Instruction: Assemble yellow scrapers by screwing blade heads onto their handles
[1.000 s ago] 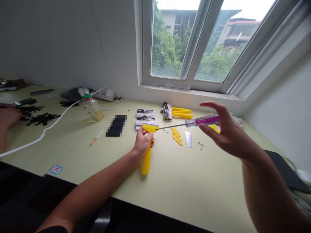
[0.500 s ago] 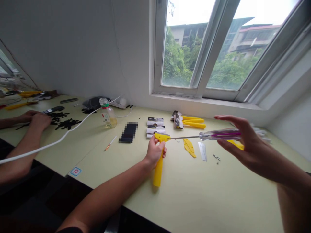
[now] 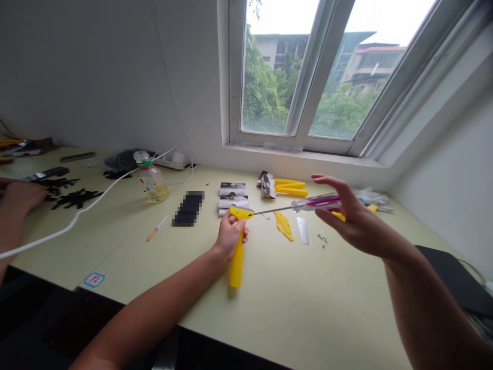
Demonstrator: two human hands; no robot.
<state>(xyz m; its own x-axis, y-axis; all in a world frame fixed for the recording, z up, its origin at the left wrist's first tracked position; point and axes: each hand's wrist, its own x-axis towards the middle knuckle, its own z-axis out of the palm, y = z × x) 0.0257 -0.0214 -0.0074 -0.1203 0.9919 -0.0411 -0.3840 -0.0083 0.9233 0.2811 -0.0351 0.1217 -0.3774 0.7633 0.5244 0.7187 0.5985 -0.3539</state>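
Observation:
My left hand (image 3: 230, 239) is closed around the neck of a yellow scraper (image 3: 236, 267), its handle pointing down towards me. In my right hand (image 3: 354, 223) is a screwdriver (image 3: 314, 202) with a clear and purple handle; the thumb is below it and a finger is raised above. The shaft runs left, and its tip meets the right end of the scraper's head. Just right of the scraper lie a yellow plate (image 3: 284, 226), a flat metal blade (image 3: 302, 230) and several small screws (image 3: 322, 238).
Behind are packaged rolls (image 3: 233, 190) and yellow-handled scrapers (image 3: 290, 191) with card sleeves. To the left are a blurred black item (image 3: 188, 208), an orange-and-white stick (image 3: 157, 228), a bottle (image 3: 154, 190) and a white cable (image 3: 89, 211). Another person's hand (image 3: 25, 198) is near black pieces.
The view has turned right, so everything sits further left and a dark flat object shows at the right. The screwdriver tip stays at the scraper's head, and both hands keep their holds.

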